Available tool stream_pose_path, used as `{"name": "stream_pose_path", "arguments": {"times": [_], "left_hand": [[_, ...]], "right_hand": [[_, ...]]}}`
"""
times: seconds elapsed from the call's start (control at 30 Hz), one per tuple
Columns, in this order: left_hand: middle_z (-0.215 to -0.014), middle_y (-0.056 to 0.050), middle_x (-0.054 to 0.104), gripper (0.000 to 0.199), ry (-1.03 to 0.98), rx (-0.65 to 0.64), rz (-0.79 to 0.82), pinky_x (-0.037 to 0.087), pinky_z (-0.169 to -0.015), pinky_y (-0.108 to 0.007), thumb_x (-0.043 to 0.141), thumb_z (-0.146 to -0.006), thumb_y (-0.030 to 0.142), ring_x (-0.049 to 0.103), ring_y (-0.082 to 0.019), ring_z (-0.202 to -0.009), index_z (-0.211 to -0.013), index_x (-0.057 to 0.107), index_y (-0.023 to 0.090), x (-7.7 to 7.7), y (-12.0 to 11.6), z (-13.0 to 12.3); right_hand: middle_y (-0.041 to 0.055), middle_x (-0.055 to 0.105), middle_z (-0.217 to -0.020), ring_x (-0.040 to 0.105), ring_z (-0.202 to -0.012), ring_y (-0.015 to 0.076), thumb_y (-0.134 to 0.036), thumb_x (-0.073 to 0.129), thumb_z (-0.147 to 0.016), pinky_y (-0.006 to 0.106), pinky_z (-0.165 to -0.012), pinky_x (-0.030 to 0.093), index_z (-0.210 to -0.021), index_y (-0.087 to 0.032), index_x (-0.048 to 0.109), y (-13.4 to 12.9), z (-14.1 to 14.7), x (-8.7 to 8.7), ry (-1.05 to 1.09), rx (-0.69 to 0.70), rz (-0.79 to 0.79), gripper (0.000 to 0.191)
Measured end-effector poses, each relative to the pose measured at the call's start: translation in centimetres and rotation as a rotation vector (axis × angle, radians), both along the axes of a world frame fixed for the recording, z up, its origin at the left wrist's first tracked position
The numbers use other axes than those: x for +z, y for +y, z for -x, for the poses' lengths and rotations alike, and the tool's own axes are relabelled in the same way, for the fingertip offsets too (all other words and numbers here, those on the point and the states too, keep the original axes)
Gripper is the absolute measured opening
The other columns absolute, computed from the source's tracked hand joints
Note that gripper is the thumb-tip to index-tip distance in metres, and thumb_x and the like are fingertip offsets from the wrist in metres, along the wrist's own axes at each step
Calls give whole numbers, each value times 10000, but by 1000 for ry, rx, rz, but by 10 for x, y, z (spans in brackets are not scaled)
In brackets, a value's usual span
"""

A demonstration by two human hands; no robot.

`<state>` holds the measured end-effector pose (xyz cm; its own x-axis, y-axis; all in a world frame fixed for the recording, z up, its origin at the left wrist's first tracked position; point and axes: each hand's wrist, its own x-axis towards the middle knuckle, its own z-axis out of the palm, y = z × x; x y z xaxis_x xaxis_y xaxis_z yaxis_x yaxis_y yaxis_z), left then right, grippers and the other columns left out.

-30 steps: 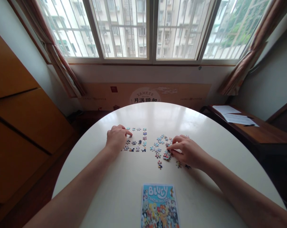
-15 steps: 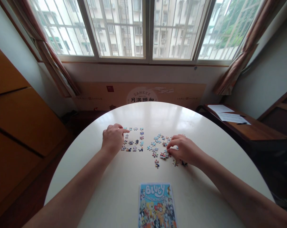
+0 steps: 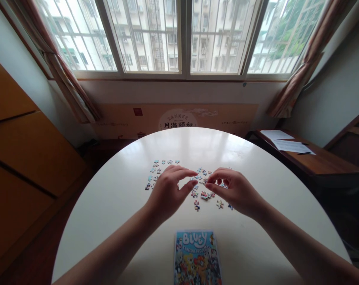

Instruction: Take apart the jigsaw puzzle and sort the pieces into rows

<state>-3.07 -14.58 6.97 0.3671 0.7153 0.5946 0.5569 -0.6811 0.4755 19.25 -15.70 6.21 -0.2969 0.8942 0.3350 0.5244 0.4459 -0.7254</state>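
My right hand (image 3: 237, 192) pinches a small jigsaw puzzle piece (image 3: 203, 182) between thumb and forefinger above the pile. Facing it, my left hand (image 3: 167, 190) has its thumb and fingers apart, with the piece just off their tips. Below and around the right hand lie loose jigsaw pieces (image 3: 207, 195), some of them partly covered by it. Spaced rows of pieces (image 3: 156, 162) lie to the left; my left hand hides a good part of them.
A colourful Bluey picture card or booklet (image 3: 197, 257) rests near the front of the round white table (image 3: 132, 245). On the right, a wooden side table (image 3: 324, 162) carries papers (image 3: 292, 146) and pens. A window and curtains are behind.
My left hand has left the rows and come right, opening its fingers beside my right hand. My right hand has shifted slightly left and now holds a piece up from the pile.
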Motion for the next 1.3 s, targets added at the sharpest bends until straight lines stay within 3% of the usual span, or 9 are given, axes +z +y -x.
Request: {"name": "stream_pose_path", "arguments": {"times": [0.17,0.3,0.43,0.57,0.73,0.93,1.17,1.3], "left_hand": [[-811,-17,735,78,-152,-128,135,551,-638,-294,656,-881,254,661,-152,-727,-907,728,238,-5,-15,-16],[-793,-26,742,124,-238,-136,229,546,-607,-273,677,-853,254,664,-139,-661,-963,709,208,-9,-5,-8],[-794,-44,748,150,-200,-4,238,549,-645,-281,708,-815,297,678,-158,-694,-892,699,168,6,33,30],[-754,-24,746,115,95,51,362,550,-686,-285,721,-760,289,687,-172,-709,-791,713,178,16,82,72],[-744,-25,753,90,248,47,477,528,-672,-272,691,-739,256,686,-178,-714,-782,737,192,-3,112,84],[-784,-15,751,97,400,66,444,492,-683,-278,687,-721,269,667,-191,-746,-767,762,228,-22,121,81],[-941,-53,724,124,530,13,319,483,-846,-356,702,-757,371,637,-250,-944,-770,774,270,-17,120,80],[-1000,-69,697,148,504,16,282,502,-830,-365,685,-793,379,633,-238,-929,-815,766,257,-10,116,79]], "right_hand": [[35,692,-762,587,-699,158,-363,650,-873,280,-615,463,-829,-209,716,-9,13,-3,138,47,-17,173],[39,700,-752,603,-673,159,-368,620,-895,286,-618,484,-842,-204,718,-7,14,-7,123,48,-23,198],[66,724,-898,647,-833,203,-309,601,-903,340,-728,516,-975,-216,725,2,3,-11,-36,-40,-169,171],[63,730,-921,661,-875,212,-212,578,-894,369,-791,527,-917,-225,742,14,-14,-19,-177,-6,-208,167],[68,730,-946,672,-889,209,-167,571,-886,367,-806,540,-930,-227,753,23,-23,-26,-200,40,-217,196],[60,735,-923,672,-872,202,-160,567,-889,358,-791,543,-947,-230,749,22,-23,-23,-187,44,-243,203],[65,731,-932,671,-898,210,-180,586,-888,365,-806,526,-949,-244,754,24,-29,-25,-306,124,-178,191],[70,721,-991,658,-952,218,-216,641,-869,363,-827,515,-1006,-251,756,24,-34,-26,-383,205,-122,183]]}}
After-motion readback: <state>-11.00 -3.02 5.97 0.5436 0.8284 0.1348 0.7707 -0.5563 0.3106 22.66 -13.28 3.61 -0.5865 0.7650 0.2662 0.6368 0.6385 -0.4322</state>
